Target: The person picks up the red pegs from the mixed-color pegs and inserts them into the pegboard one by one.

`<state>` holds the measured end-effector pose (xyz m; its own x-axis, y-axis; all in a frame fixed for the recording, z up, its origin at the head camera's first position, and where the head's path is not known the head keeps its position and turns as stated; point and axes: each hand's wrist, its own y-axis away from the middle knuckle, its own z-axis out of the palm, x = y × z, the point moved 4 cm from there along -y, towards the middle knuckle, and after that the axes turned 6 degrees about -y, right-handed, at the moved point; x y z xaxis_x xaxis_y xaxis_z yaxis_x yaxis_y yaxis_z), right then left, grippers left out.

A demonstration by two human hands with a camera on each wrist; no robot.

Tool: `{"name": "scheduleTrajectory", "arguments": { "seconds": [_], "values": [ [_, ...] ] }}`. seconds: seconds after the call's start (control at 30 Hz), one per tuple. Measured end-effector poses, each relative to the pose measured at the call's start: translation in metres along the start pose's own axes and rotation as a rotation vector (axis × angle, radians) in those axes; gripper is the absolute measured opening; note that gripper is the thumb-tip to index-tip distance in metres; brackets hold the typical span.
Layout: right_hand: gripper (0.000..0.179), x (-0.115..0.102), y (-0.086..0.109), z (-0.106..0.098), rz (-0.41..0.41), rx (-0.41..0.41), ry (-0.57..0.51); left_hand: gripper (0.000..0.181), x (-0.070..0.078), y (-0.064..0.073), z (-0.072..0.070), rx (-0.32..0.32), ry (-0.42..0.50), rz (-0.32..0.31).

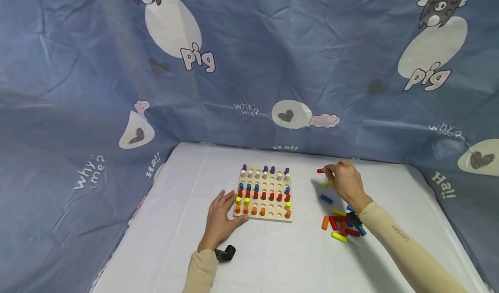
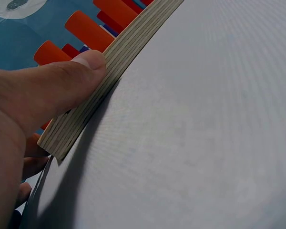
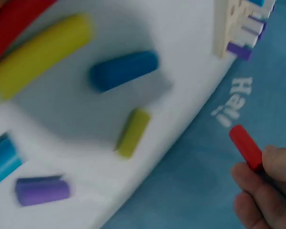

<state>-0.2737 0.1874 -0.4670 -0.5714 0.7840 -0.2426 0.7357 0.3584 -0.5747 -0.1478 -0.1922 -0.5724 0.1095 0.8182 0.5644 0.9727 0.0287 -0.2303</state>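
A square wooden pegboard (image 1: pixel 278 206) lies on the table, with rows of purple, white, blue, red, yellow and orange pegs upright in it and several bare holes. My left hand (image 1: pixel 220 219) rests against the board's front left corner. Its thumb (image 2: pixel 81 71) touches the front edge while the other fingers lie spread along the left side. Right of the board, my right hand (image 1: pixel 346 181) pinches a red peg (image 3: pixel 246 147) between thumb and fingers, above the table's far part. Below that hand lie a short yellow peg (image 3: pixel 134 133) and a blue peg (image 3: pixel 125 70).
A loose pile of pegs, with a yellow peg (image 1: pixel 339 237) and an orange peg (image 1: pixel 325 223) at its near side, lies right of the board under my right forearm. White cloth (image 1: pixel 175 189) covers the table. A blue printed curtain (image 1: pixel 241 85) hangs behind it.
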Motion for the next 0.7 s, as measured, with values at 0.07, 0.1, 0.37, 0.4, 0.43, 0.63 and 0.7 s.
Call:
{"name": "scheduleTrajectory", "arguments": {
  "seconds": [0.07,0.1,0.37,0.4,0.43,0.63,0.7],
  "values": [
    [0.005,-0.009,-0.006,0.004,-0.036,0.025,-0.004,0.083,0.000,0.000,0.000,-0.002,0.000,-0.003],
    [0.005,-0.013,-0.009,0.006,-0.054,0.032,-0.007,0.083,-0.001,0.000,0.000,-0.003,-0.002,-0.005],
    [0.004,-0.041,-0.031,0.018,-0.173,0.038,-0.042,0.083,-0.001,0.001,0.002,-0.018,-0.004,-0.009],
    [0.004,-0.045,-0.033,0.020,-0.187,0.033,-0.048,0.083,-0.001,0.001,0.002,-0.020,-0.002,-0.011],
    [0.004,-0.048,-0.035,0.021,-0.202,0.032,-0.053,0.083,-0.001,0.001,0.003,-0.022,-0.001,-0.012],
    [0.005,-0.070,-0.053,0.032,-0.271,0.014,-0.055,0.083,-0.001,0.001,0.001,-0.010,-0.002,-0.007],
    [0.004,-0.077,-0.060,0.036,-0.282,0.005,-0.064,0.083,-0.002,0.001,0.001,-0.004,-0.009,-0.004]
  ]
}}
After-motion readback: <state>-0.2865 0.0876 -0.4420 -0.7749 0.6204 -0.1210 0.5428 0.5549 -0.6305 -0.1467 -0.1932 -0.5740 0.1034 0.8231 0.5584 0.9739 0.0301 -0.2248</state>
